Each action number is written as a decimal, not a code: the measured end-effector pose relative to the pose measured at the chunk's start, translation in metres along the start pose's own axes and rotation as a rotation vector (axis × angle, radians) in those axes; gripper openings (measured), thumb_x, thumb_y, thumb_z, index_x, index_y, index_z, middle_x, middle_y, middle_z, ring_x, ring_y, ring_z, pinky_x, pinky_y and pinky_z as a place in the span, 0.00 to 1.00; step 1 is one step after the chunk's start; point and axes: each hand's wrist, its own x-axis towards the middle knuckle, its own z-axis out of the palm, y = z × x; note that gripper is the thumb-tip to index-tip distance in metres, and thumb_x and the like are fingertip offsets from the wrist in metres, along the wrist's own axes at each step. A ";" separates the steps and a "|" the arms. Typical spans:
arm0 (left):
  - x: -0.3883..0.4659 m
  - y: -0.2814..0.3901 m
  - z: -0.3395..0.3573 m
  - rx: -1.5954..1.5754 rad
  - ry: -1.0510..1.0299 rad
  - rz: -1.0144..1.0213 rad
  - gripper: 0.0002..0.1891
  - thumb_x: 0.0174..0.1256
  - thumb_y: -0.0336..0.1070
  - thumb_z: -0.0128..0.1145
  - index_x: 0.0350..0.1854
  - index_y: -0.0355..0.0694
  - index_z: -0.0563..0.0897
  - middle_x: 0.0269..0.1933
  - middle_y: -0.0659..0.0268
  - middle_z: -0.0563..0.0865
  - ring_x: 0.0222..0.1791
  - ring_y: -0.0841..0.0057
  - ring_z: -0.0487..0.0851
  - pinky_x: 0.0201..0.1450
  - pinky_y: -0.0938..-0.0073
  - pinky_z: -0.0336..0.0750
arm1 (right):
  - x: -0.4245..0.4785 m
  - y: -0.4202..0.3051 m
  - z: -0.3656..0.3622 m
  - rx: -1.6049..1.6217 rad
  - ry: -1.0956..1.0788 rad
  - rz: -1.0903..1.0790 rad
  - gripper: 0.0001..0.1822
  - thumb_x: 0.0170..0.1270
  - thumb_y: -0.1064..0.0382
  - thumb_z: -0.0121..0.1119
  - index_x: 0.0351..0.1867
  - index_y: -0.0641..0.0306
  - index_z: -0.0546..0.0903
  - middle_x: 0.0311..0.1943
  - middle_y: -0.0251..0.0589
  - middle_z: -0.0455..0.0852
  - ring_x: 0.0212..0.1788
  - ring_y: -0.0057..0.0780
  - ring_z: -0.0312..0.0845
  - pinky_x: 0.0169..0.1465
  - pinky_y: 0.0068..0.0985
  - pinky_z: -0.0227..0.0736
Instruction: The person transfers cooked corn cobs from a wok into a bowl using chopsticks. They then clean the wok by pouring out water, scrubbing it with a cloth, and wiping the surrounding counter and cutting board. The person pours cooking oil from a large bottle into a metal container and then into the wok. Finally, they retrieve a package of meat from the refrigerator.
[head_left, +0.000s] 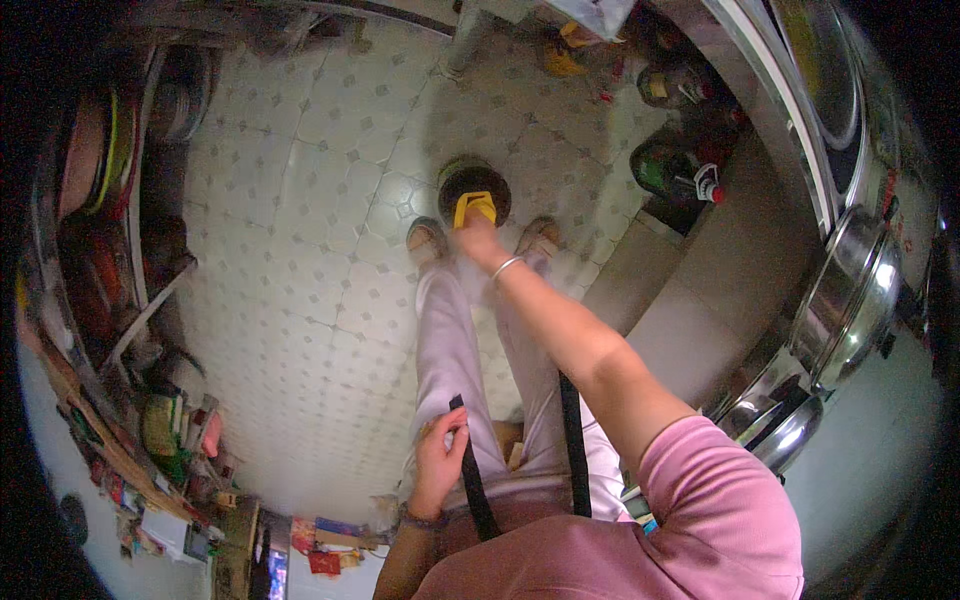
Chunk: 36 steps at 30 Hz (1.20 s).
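Note:
My right hand (478, 236) reaches down between my feet, closed around the yellow handle (475, 201) of a dark round object (495, 184) at floor level; blur hides what kind of thing it is. A pale green edge shows behind its dark disc. Near my waist, my left hand (441, 456) is raised with bent fingers beside a black strap (472, 480); whether it pinches the strap is unclear. A second black strap (574, 450) hangs to the right.
Patterned floor tiles (322, 225) surround my feet. At right are a green bottle (660, 169), a cabinet front (720, 300) and lidded metal pans (847, 300). Shelving (142, 225) with stored items lines the left. A yellow item (562, 60) lies at the top right.

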 end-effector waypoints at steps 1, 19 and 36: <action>0.001 -0.002 -0.003 -0.028 0.005 -0.023 0.13 0.59 0.25 0.54 0.47 0.34 0.77 0.39 0.59 0.83 0.40 0.73 0.82 0.45 0.76 0.74 | 0.002 0.010 0.002 -0.070 -0.028 -0.056 0.16 0.50 0.63 0.50 0.42 0.67 0.76 0.39 0.57 0.80 0.45 0.51 0.75 0.46 0.37 0.72; 0.009 -0.032 -0.029 -0.202 0.043 -0.205 0.13 0.61 0.28 0.53 0.48 0.34 0.76 0.41 0.58 0.84 0.43 0.72 0.81 0.48 0.74 0.72 | -0.004 0.011 -0.027 -0.539 0.095 -0.147 0.25 0.51 0.54 0.64 0.44 0.66 0.68 0.43 0.51 0.71 0.37 0.51 0.76 0.38 0.40 0.74; 0.019 -0.026 -0.032 -0.243 0.063 -0.179 0.13 0.62 0.27 0.53 0.48 0.33 0.76 0.41 0.59 0.83 0.43 0.73 0.81 0.48 0.75 0.73 | 0.029 -0.001 -0.076 -0.939 -0.449 -1.224 0.14 0.51 0.63 0.51 0.42 0.54 0.77 0.45 0.34 0.74 0.55 0.35 0.67 0.58 0.31 0.65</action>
